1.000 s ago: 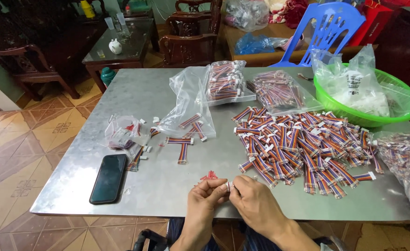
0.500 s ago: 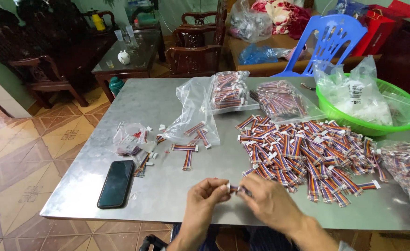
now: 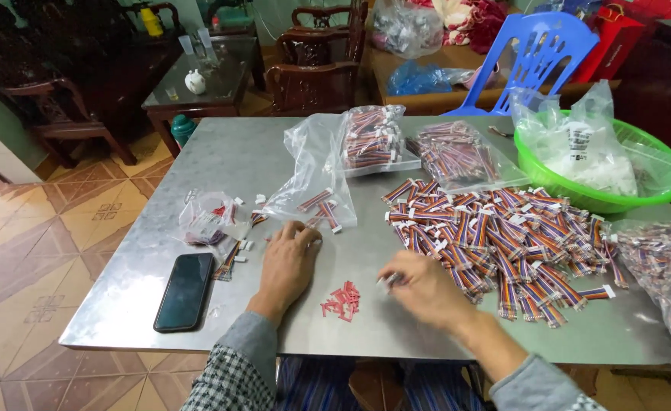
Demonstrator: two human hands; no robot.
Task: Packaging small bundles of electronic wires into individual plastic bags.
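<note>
Fingers of the left hand point(image 3: 288, 262) are spread flat on the steel desk point(image 3: 122, 304), nothing gripped, just short of a clear bag point(image 3: 309, 179) of striped cable pieces. A small white piece point(image 3: 387, 280) is pinched in the curled right hand point(image 3: 421, 288), beside the cable heap point(image 3: 503, 236). Red connectors point(image 3: 342, 300) lie between both hands.

Even, soft indoor light, moderately bright. Metal table point(image 3: 198, 160) shows a dull sheen toward its far edge, no hard glare. Faint soft shadows under both hands near the table's near edge. Right hand point(image 3: 423, 289) motion-blurred; left hand point(image 3: 290, 262) sharper. Far background dim. Wide-angle bowing at frame edges.
</note>
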